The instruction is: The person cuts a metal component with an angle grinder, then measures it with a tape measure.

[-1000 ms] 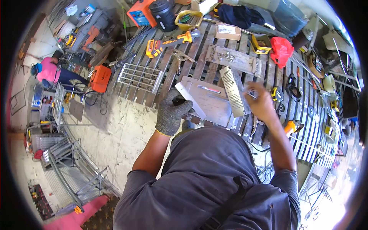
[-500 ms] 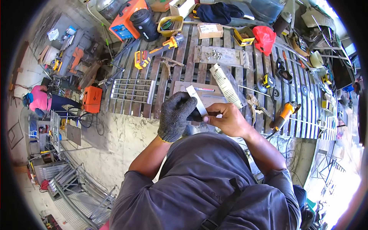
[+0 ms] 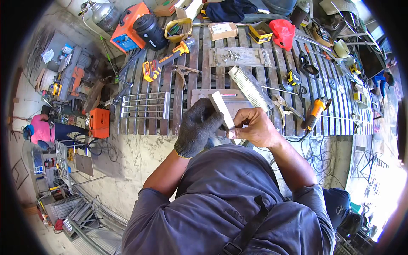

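A short, pale metal bar (image 3: 222,111) is held tilted between my hands, just in front of the bench's near edge. My left hand (image 3: 198,127), in a dark knit glove, grips its left side. The bare thumb and fingers of my right hand (image 3: 255,128) pinch its lower end. Just beyond my hands lies a flat metal plate (image 3: 202,94) with a red and white marker (image 3: 229,94) on it. To the right of that plate, a long piece with a row of cream-coloured segments (image 3: 248,88) lies at a slant.
On the slatted bench (image 3: 144,127) are a welded rod grille (image 3: 144,106), a yellow cordless grinder (image 3: 168,59), a locking clamp (image 3: 183,73), a tape measure (image 3: 293,77) and an orange angle grinder (image 3: 316,114). A person in pink (image 3: 42,127) is at far left beside an orange case (image 3: 99,123).
The metal bar has turned slightly in my hands, showing more of its side face. My view has shifted a little, so the bench items sit slightly further left and up.
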Demonstrator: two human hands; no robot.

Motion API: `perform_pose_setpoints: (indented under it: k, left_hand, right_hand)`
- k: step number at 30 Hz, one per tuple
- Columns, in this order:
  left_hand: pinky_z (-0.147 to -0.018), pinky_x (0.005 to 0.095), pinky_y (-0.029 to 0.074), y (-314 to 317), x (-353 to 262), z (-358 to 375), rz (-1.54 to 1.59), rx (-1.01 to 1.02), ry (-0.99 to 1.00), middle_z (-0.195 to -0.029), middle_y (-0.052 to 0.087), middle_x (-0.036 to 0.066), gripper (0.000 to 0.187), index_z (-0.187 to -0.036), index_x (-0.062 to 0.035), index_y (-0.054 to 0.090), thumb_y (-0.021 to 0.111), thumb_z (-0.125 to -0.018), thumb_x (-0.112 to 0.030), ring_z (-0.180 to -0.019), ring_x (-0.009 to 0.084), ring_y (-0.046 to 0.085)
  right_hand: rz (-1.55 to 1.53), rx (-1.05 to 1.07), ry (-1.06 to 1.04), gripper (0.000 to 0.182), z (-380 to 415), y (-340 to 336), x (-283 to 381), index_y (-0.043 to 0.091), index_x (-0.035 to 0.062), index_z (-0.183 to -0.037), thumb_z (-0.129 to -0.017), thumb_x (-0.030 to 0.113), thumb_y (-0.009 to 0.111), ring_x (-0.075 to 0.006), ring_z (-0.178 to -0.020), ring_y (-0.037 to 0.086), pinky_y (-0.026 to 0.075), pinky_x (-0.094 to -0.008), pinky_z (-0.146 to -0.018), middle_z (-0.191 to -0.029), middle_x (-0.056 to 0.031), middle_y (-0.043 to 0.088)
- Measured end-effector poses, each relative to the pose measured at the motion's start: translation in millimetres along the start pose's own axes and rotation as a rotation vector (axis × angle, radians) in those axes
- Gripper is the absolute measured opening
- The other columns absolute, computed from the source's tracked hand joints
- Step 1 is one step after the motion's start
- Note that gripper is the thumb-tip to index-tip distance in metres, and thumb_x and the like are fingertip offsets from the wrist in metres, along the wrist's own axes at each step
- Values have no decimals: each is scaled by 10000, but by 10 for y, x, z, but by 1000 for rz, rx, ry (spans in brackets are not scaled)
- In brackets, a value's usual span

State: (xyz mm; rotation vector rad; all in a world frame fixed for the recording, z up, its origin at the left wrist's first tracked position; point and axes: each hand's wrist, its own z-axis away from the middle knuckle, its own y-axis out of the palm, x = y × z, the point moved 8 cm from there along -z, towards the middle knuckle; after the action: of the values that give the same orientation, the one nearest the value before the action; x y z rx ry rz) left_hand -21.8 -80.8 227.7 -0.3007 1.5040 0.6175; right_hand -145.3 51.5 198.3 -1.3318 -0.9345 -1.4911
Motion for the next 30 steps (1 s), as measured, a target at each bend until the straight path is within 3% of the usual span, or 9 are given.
perform_pose_setpoints:
  k: [5,8,11,17,18,22,25,29,30]
  left_hand:
    - [-909,323,608,-6,51,-16,-99,88,0,-1120,755,63,484,-1349,-12,654,880,-924,-63,-1014,119,712]
    - [-918,323,608,-27,20,-22,-119,81,-26,-1117,756,64,484,-1348,-17,657,878,-920,-64,-1033,123,719]
    - [-875,329,623,-125,133,-39,-195,48,-35,-1097,761,69,480,-1328,-20,660,889,-910,-70,-978,125,732]
    - [-737,343,622,-518,460,43,-593,84,-3,-927,766,79,378,-1165,-36,722,942,-870,-122,-817,145,744]
    - [-750,380,615,-530,495,94,-711,134,-26,-901,772,117,332,-1086,-41,760,947,-838,-159,-800,207,759]
    - [-831,487,584,-538,939,303,-925,355,-8,-961,778,185,253,-1022,-53,817,864,-850,-234,-883,388,743]
    - [-804,476,592,-719,1308,400,-1036,421,-1,-988,779,183,282,-1092,-50,810,832,-912,-267,-856,385,747]
    - [-804,473,578,-1153,1341,546,-1025,129,-240,-952,757,207,287,-1086,-36,792,799,-940,-282,-863,405,732]
    - [-745,437,584,-1241,1329,586,-1013,94,-252,-882,755,173,291,-1078,4,780,811,-951,-256,-788,326,739]
  right_hand:
    - [108,-9,-60,219,35,52,209,789,-17,-914,-911,137,944,-80,-736,629,510,-301,-661,-802,-22,741]
    - [112,-3,78,178,56,67,202,765,-29,-934,-966,96,887,-86,-792,655,529,-306,-720,-830,-24,734]
    - [177,-12,-23,130,41,66,287,775,-36,-991,-994,75,842,-111,-813,687,545,-314,-730,-843,-63,753]
    - [840,86,-210,42,-77,105,10,780,7,-954,-914,-6,784,-316,-904,769,574,-426,-856,-916,-122,794]
    - [938,132,-232,71,-81,185,-71,784,70,-926,-894,21,745,-336,-1013,750,524,-473,-974,-959,-89,796]
    - [1259,297,-269,124,-190,595,-418,773,130,-953,-924,97,657,-276,-1092,754,471,-487,-1053,-987,-90,775]
    - [1221,255,-349,122,-429,700,-662,773,119,-977,-919,100,667,-290,-1116,748,479,-507,-1046,-1010,-95,774]
    - [1215,-19,-89,206,-917,96,-1106,760,74,-1164,-972,143,729,-367,-1193,717,526,-535,-1097,-1197,-159,753]
    - [1255,-61,-28,238,-1025,-103,-1351,748,60,-1192,-975,157,744,-383,-1199,715,534,-533,-1082,-1225,-165,750]
